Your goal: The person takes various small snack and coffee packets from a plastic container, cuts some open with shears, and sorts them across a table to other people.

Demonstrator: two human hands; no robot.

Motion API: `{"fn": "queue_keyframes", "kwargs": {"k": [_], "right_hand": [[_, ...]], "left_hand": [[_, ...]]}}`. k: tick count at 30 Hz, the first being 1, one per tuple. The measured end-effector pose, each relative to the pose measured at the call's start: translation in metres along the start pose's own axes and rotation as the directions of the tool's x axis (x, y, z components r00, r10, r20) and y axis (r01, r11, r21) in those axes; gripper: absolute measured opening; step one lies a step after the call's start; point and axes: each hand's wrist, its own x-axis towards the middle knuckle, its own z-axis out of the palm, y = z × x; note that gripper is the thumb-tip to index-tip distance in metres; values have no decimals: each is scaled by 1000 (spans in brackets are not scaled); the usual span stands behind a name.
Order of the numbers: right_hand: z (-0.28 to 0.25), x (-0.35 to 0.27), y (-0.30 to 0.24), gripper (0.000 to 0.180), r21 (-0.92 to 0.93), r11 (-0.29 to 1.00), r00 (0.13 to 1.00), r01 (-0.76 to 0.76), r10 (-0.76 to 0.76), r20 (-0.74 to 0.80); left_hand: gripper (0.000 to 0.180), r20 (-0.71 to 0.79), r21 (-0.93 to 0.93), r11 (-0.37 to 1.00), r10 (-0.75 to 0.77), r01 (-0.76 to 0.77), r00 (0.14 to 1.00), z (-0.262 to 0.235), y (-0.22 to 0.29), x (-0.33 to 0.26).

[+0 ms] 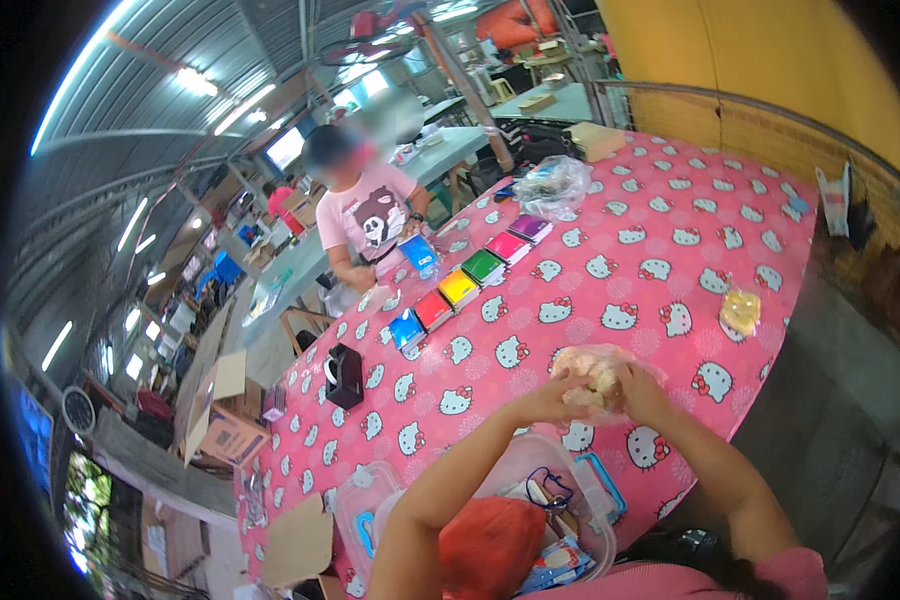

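Over the right half of the pink table, a clear plastic bag (598,362) with pale yellowish contents is between my hands. My left hand (552,398) grips its left side with the fingers curled. My right hand (642,394) closes on the right side. What exactly lies inside the bag is too small to tell. Farther right on the table rests another clear bag (740,312) with yellowish contents. Below my forearms stands a clear plastic bin (595,500) with blue handles, holding a red bag (492,545), a blue cord and small packets.
Several coloured packs (460,287) form a diagonal row on the cat-print tablecloth (570,330). A black tape dispenser (344,376) stands at the left, and a crumpled clear bag (552,186) lies at the far end. Across the table a person (368,215) handles a blue pack (418,252).
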Motion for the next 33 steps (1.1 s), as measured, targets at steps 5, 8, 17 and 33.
{"fn": "queue_keyframes", "kwargs": {"k": [5, 8, 17, 33], "right_hand": [[-37, -15, -9, 63, 155, 988, 994, 8, 9, -109], [-43, -15, -5, 75, 416, 880, 973, -229, 204, 103], [-8, -22, 27, 77, 381, 919, 975, 100, -15, -220], [4, -31, 36, 45, 383, 891, 906, 242, -66, -419]], "left_hand": [[68, 0, 76, 997, -31, 31, 1000, 2, 9, -3], [67, -24, 142, 990, 27, -24, 999, 5, 10, -3], [68, -30, -24, 999, 22, -23, 999, 5, 6, 3], [71, -67, -93, 996, 2, -8, 998, 2, 4, 5]]}}
